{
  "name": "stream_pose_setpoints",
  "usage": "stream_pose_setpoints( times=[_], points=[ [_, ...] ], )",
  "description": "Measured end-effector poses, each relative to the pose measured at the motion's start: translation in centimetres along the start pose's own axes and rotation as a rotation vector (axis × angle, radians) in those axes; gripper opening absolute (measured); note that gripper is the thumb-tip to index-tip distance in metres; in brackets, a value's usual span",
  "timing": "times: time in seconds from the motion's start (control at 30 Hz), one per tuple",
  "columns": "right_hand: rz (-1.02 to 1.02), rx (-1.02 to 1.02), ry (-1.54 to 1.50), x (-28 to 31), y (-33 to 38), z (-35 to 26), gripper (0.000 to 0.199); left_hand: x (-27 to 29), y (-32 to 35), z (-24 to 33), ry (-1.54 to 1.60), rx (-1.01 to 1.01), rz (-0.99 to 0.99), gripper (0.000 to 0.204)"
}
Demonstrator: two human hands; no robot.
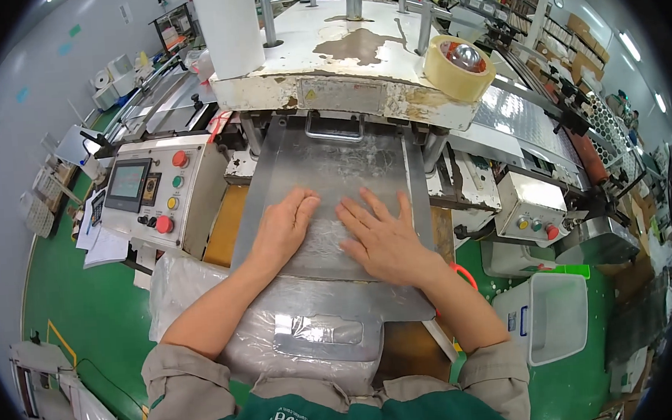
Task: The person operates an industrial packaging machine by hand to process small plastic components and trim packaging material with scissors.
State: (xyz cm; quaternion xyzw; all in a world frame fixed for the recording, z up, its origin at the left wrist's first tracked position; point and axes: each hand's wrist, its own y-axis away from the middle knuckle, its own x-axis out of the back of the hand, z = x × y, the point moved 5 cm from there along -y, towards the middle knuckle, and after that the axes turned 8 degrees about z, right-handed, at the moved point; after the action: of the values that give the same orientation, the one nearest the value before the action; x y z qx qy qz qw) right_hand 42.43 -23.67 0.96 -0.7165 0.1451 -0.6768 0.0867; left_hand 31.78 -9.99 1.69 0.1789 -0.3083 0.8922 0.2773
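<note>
A grey metal plate (275,164) lies in front of me, partly under the press head, with whitish scuffs and a glossy, see-through layer over its middle. My left hand (286,227) rests on the plate's left part, its fingers close together and slightly bent, with nothing visible in them. To its right, my right hand (385,236) lies palm down with fingers spread. A gap separates the two hands. At the plate's far end is a metal handle (335,138). The near end has an oblong cutout (318,333), with plastic-wrapped material (284,363) beneath it.
The chipped white press head (267,93) spans the far side, with a roll of clear tape (458,68) on top. Control boxes with buttons stand left (162,197) and right (532,207). A clear plastic bin (558,319) sits on the green floor at right.
</note>
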Motion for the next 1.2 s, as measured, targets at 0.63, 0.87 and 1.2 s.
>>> stream_pose_setpoints(
  times=[0.63, 0.87, 1.2],
  points=[
    [-0.096, 0.053, -0.087, 0.2, 1.5, -1.6, 0.053, -0.2, 0.6, -0.7, 0.025, -0.164, -0.037, 0.083],
    [-0.025, 0.066, -0.147, 0.1, 1.2, -0.9, 0.052, 3.1, 0.0, -3.2, -0.082, -0.172, 0.275, 0.057],
    [-0.131, -0.101, -0.068, -1.6, -0.7, 2.7, 0.054, 13.2, 5.4, 0.5, 0.232, 0.288, 0.212, 0.031]
  ],
)
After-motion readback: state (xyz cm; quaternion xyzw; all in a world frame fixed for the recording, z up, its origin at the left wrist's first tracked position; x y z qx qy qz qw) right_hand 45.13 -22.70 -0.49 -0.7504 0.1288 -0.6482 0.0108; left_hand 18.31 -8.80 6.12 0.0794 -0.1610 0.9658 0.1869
